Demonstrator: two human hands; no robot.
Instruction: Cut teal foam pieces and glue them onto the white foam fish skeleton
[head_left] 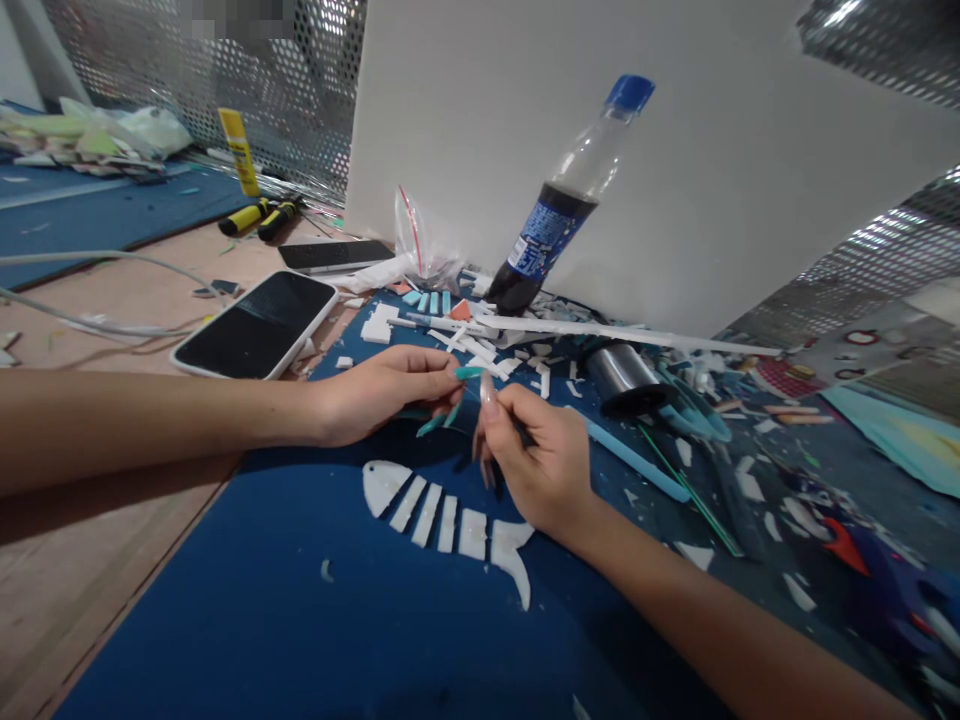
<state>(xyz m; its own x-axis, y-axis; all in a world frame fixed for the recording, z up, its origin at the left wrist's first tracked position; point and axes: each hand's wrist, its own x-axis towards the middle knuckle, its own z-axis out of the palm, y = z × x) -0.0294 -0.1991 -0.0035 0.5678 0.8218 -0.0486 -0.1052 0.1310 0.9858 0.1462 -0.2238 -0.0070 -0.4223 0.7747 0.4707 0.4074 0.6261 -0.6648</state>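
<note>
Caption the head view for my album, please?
Left hand holds teal piece beside right hand, near sectioned white fish cutout.

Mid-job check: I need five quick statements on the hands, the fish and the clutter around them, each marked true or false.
1. The left hand holds a teal piece. True.
2. The white fish is one unbroken shape. False: the white fish lies as separate pieces on the blue mat.
3. The bottle has its blue cap on. True.
4. The right hand lies flat on the mat, fingers spread. False: the right hand is raised beside the teal piece, fingers bent.
5. In this view, the spool is left of the bottle. False: it is to the right.
</note>
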